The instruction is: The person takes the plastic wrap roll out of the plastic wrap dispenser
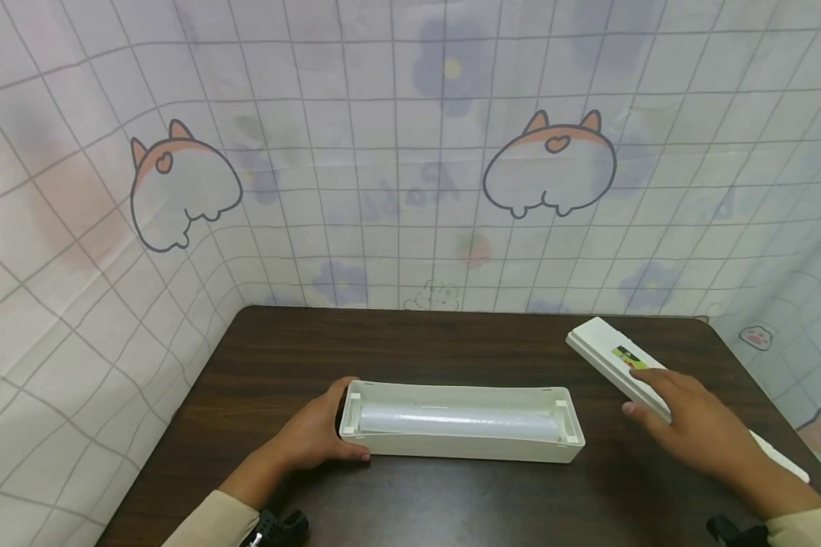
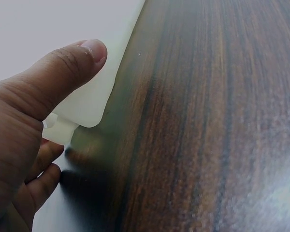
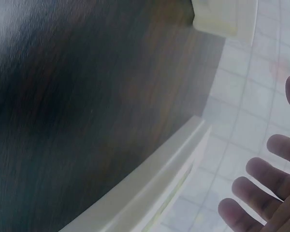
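A white cling film dispenser box (image 1: 472, 448) lies lengthwise on the table with its top off. Inside it rests a roll of clear film (image 1: 458, 422). My left hand (image 1: 315, 429) grips the box's left end; in the left wrist view the thumb (image 2: 70, 65) presses the box wall (image 2: 94, 96) and the other fingers reach behind it. To the right lies the long white lid (image 1: 602, 346), slanted, with a small green and yellow label. Over the lid's middle is my right hand (image 1: 701, 429). The right wrist view shows its fingers (image 3: 258, 193) spread beside the lid (image 3: 150, 183), apart from it.
Everything stands on a dark wood-grain table (image 1: 397, 342). A patterned, gridded cloth (image 1: 438, 251) hangs behind and at both sides. Dark straps (image 1: 280, 528) circle both wrists.
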Motion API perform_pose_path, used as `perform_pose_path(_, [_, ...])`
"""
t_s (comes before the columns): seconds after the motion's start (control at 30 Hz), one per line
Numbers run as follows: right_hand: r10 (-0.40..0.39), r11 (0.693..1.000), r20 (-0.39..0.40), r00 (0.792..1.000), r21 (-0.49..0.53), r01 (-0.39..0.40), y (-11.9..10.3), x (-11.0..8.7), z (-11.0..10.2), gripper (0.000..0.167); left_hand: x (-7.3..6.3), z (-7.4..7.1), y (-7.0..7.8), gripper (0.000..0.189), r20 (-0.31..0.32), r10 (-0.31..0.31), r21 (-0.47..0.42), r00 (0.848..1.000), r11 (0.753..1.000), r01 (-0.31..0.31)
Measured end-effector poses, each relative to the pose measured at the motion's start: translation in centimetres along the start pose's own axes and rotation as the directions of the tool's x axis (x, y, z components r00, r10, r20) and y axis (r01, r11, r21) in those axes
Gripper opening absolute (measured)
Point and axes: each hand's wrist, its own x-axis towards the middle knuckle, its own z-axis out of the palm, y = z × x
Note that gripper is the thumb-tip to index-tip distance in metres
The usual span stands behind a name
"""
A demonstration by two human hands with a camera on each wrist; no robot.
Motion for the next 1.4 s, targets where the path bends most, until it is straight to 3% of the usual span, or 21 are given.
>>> perform_pose_path(0.4, [-0.109, 0.992, -0.007, 0.994, 0.067, 0.11, -2.2, 0.2, 0.4, 0.058, 0.0, -0.1, 0.2, 0.117, -0.004, 0.003, 0.01, 1.0, 1.0, -0.003])
perform_pose_path(0.77, [-0.107, 0.991, 0.053, 0.993, 0.086, 0.102, -3.6, -0.2, 1.2, 0.059, 0.1, -0.1, 0.2, 0.117, 0.001, -0.002, 0.01, 1.0, 1.0, 0.002])
perform_pose_path(1.4, [-0.213, 0.968, -0.041, 0.976, 0.126, 0.216, -4.9, -0.7, 3.0, 0.057, 0.0, 0.1, 0.2, 0.116, -0.008, 0.002, 0.002, 1.0, 1.0, -0.002])
